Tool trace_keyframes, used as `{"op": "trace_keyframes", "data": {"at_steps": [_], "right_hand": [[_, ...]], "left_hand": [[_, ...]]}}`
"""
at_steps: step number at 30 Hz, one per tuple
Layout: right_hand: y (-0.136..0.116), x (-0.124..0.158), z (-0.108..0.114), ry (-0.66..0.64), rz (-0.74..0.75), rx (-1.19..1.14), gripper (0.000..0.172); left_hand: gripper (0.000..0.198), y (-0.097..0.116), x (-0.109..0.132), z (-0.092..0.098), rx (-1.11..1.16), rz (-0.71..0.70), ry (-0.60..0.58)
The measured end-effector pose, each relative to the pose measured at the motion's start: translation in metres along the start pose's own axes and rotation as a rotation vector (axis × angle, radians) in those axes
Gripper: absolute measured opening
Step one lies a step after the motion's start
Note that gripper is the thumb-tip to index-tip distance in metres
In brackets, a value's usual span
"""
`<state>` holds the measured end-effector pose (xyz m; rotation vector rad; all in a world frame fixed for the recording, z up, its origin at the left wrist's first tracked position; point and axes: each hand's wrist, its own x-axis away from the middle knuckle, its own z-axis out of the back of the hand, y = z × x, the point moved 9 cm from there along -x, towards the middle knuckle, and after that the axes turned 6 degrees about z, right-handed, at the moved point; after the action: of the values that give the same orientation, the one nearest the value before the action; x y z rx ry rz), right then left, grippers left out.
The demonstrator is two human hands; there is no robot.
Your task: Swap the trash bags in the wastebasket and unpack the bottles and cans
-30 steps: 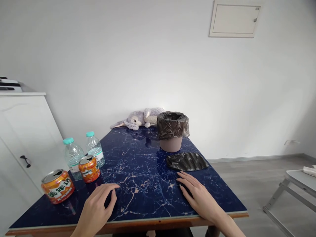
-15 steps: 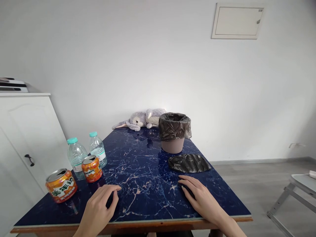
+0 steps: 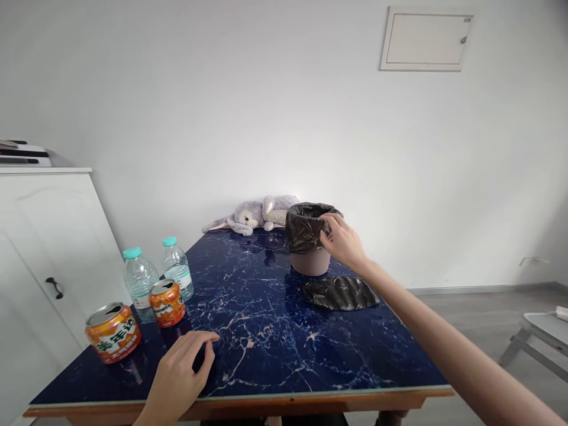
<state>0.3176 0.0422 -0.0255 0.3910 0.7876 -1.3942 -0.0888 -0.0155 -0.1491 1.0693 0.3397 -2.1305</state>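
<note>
At the far end of the counter (image 3: pixel 266 355), fingers of the right hand (image 3: pixel 342 244) pinch the black bin liner (image 3: pixel 302 231) at the rim of the small wastebasket (image 3: pixel 309 264) (thin, slippery film, probably tear-prone; best gathered in a bunch); the left hand (image 3: pixel 177 373) rests loose, empty.

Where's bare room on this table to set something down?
Free: table middle, between left hand and black bag, and the near right corner. Crowded: left edge, cans and bottles; far end, right hand on bin liner.
</note>
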Motion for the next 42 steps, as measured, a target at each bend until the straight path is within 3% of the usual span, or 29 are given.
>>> {"op": "trace_keyframes", "data": {"at_steps": [5, 13, 20, 29, 34, 39, 42], "right_hand": [[0.024, -0.045, -0.021, -0.128, -0.023, 0.055, 0.043], [0.023, -0.056, -0.032, -0.198, 0.005, 0.005, 0.03], [-0.03, -0.052, -0.035, -0.24, 0.132, -0.18, 0.034], [-0.104, -0.031, -0.019, -0.23, 0.249, -0.332, 0.028], [-0.122, -0.01, -0.005, -0.19, 0.249, -0.437, 0.032], [-0.102, 0.051, 0.021, 0.109, 0.149, -0.571, 0.033], [-0.072, 0.108, -0.008, 0.035, -0.032, -0.745, 0.029]], "left_hand": [[0.016, -0.002, 0.002, -0.002, -0.008, 0.018, -0.02], [0.019, -0.002, 0.005, -0.004, 0.027, 0.079, -0.058], [0.021, -0.004, 0.004, -0.004, 0.048, 0.119, -0.074], [0.02, -0.006, 0.006, -0.005, 0.062, 0.122, -0.087], [0.018, -0.008, 0.007, -0.008, 0.07, 0.126, -0.113], [0.017, -0.006, 0.009, -0.008, 0.106, 0.144, -0.122], [0.017, -0.006, 0.006, 0.002, 0.143, 0.145, -0.1]]}}
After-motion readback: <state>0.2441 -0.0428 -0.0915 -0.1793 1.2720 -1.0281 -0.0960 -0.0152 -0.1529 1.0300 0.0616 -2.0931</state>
